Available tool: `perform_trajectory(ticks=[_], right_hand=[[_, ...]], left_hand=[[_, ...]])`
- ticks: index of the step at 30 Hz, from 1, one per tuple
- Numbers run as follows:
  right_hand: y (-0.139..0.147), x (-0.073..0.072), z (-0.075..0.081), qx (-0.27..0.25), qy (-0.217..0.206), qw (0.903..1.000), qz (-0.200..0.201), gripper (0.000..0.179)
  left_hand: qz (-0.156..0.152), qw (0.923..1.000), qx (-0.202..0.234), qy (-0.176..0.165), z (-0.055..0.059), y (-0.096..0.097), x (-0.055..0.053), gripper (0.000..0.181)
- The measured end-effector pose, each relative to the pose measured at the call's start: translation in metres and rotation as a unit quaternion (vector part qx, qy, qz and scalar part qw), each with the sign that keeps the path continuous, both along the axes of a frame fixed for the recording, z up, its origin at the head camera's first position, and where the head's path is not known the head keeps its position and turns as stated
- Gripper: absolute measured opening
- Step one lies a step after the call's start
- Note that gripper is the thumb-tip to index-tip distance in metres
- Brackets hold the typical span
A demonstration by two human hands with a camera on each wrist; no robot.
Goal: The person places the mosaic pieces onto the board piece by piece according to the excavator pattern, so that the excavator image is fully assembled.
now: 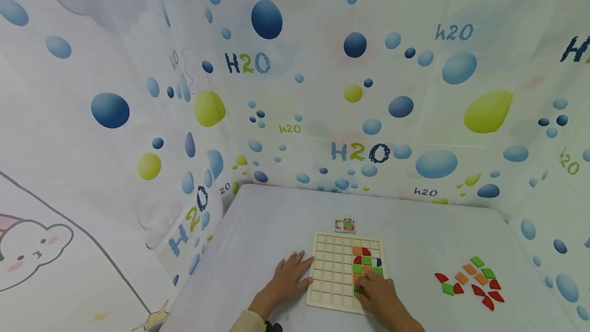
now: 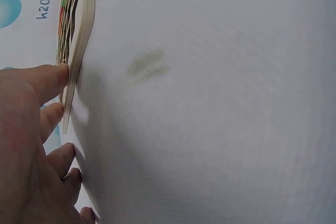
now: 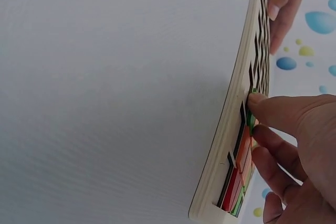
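Note:
A pale wooden grid board (image 1: 332, 270) lies on the white table, its right-hand columns partly filled with orange, red and green tiles and a small blue piece. My left hand (image 1: 287, 278) rests at the board's left side, fingers spread, with thumb and index fingertip touching the edge. Over the lower right cells, my right hand (image 1: 381, 296) pinches a green tile (image 3: 250, 121) between thumb and fingers, at the board's surface. In the head view the fingers mostly cover this tile. A red tile (image 3: 230, 190) sits in a cell near the board's corner in the right wrist view.
Just behind the board lies a small patterned card (image 1: 344, 224). Loose green, orange and red tiles (image 1: 480, 276) are scattered on the table to the right. A white curtain (image 1: 313, 106) printed with blue and yellow drops stands behind the table (image 1: 276, 209).

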State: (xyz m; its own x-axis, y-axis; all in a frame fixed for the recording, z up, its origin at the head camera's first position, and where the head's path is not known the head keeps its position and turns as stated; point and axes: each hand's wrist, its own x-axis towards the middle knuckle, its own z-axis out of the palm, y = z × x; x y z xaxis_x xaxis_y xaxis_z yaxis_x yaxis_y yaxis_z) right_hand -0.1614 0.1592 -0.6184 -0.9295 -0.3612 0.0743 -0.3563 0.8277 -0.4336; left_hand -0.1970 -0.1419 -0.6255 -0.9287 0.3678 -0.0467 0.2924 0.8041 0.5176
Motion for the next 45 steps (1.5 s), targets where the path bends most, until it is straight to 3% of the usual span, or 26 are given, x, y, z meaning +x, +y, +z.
perform_trajectory(ticks=[11, 17, 23, 30, 34, 38, 45], right_hand=[[0.004, 0.0, 0.003, -0.001, 0.003, 1.0, -0.001, 0.018], [0.019, -0.005, 0.012, -0.011, -0.01, 0.996, -0.088, 0.017], [0.058, -0.016, 0.02, 0.003, -0.036, 0.9805, -0.193, 0.024], [0.12, -0.024, 0.02, 0.042, -0.058, 0.9458, -0.317, 0.043], [0.141, -0.025, 0.017, 0.061, -0.091, 0.9352, -0.336, 0.041], [0.149, -0.027, 0.011, 0.065, -0.118, 0.9312, -0.338, 0.032], [0.149, -0.028, 0.005, 0.034, -0.107, 0.929, -0.353, 0.026]], left_hand=[[0.004, 0.9999, -0.011, -0.008, 0.0, -0.001, 0.001, 0.06], [0.005, 0.9999, -0.007, -0.006, 0.0, -0.002, 0.001, 0.06], [0.001, 1.0, -0.004, -0.006, 0.003, -0.003, 0.001, 0.059], [-0.002, 1.0, 0.003, -0.004, 0.004, -0.004, 0.001, 0.058], [-0.004, 1.0, -0.001, 0.0, -0.001, -0.003, 0.0, 0.059], [-0.007, 1.0, 0.004, 0.003, -0.003, -0.003, 0.0, 0.059], [-0.012, 0.9998, 0.011, 0.012, -0.003, -0.004, 0.001, 0.058]])
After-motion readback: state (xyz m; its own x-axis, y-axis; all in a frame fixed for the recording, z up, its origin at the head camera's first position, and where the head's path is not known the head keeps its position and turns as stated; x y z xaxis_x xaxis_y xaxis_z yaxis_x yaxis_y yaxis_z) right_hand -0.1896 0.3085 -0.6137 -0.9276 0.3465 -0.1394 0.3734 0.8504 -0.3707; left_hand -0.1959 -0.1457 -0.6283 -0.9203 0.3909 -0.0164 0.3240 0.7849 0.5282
